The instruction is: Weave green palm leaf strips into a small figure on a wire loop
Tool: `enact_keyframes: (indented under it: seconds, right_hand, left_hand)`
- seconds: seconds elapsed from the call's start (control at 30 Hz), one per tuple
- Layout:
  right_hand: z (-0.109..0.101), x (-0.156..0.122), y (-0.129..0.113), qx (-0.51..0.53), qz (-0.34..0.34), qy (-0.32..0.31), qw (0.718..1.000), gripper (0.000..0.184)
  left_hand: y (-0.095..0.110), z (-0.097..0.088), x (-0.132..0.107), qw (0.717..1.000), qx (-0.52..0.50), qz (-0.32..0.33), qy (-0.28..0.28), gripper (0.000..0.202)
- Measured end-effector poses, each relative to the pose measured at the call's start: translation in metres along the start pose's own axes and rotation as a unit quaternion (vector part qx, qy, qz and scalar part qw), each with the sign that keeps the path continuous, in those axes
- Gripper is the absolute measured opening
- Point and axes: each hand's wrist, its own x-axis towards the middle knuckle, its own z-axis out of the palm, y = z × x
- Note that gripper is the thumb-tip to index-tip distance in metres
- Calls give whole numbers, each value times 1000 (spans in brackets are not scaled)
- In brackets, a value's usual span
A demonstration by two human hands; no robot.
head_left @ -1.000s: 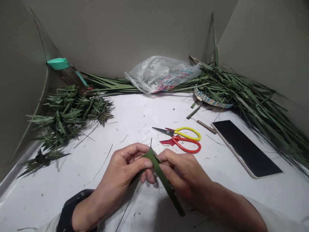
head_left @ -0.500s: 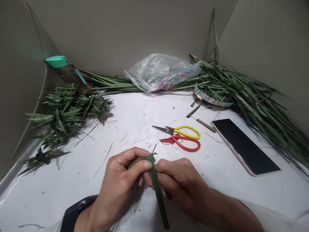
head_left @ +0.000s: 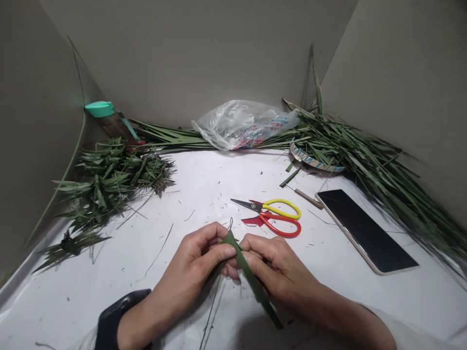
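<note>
Print on the crumpled bag, and not a word of it legible!
Over at the back of the white work surface (head_left: 204,180), there's the clear plastic bag (head_left: 228,124), and here's the lettering: small red characters (head_left: 268,128) run in rows across its right half, with bigger reddish print (head_left: 243,140) down by the lower edge and light-blue marks (head_left: 283,118) up above. Creases bend the lines, the blur takes the strokes, and no character comes clear. Off to the right, a curved strip (head_left: 316,164) shows slanting blue bars, and whether they're lettering or pattern, I can't tell!
</note>
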Motion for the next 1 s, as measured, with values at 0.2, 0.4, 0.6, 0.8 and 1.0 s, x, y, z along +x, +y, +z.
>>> enact_keyframes:
  seconds: [0.2, 0.4, 0.6, 0.8, 1.0]
  right_hand:
    - [3, 1, 0, 9, 17, -26, 999, 28]
    - [10, -8, -3, 6, 20, -13, 1000, 23]
    - [-4, 2, -5, 12, 1, -51, 999, 30]
    - [-17, 7, -7, -41, -53, 75, 995, 14]
    - [-11, 8, -2, -47, -48, 90, 994, 9]
  left_hand:
    - [-6, 7, -5, 998, -19, 2, 64, 15]
    - [-4, 12, -6, 996, -39, -12, 75, 15]
    - [1, 5, 2, 998, -12, -22, 58, 11]
    - [4, 7, -1, 999, 16, -22, 42, 7]
    - [-4, 9, -2, 998, 29, -43, 45, 7]
